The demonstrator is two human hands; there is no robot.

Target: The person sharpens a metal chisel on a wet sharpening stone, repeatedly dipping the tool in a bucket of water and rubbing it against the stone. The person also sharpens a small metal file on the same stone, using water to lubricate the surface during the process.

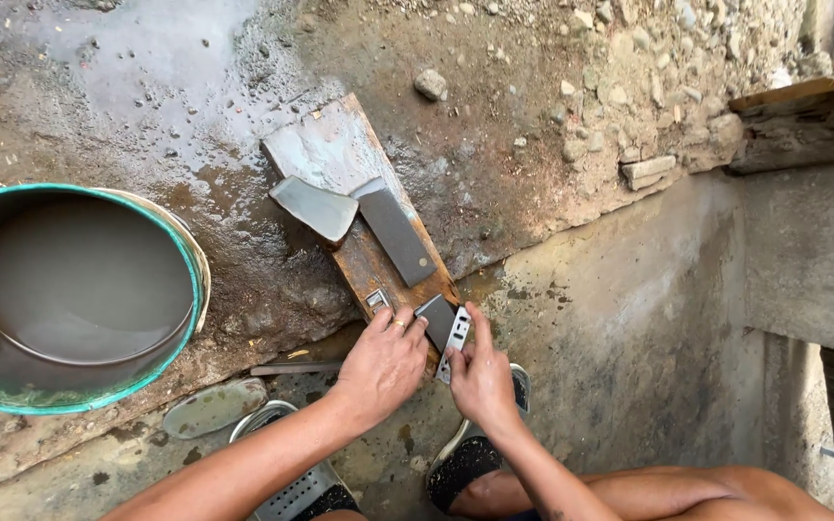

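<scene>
Steel blade (455,340) lies at the plank's (359,253) near end, long axis pointing away toward the grey stone (395,232), pinched in the right hand (483,378) grip, left hand (381,367) fingers narrow, pressing beside it.

The green-rimmed bucket (79,299) runs off the left edge of the frame, so its far side is lost. Murky water hides its bottom. At the lower middle, the left hand (383,367) covers the near end of the wooden board (359,232), and the right hand (483,378) hides the lower part of the small metal blade (454,338). Both sandals (475,453) are cut by the bottom edge.
</scene>
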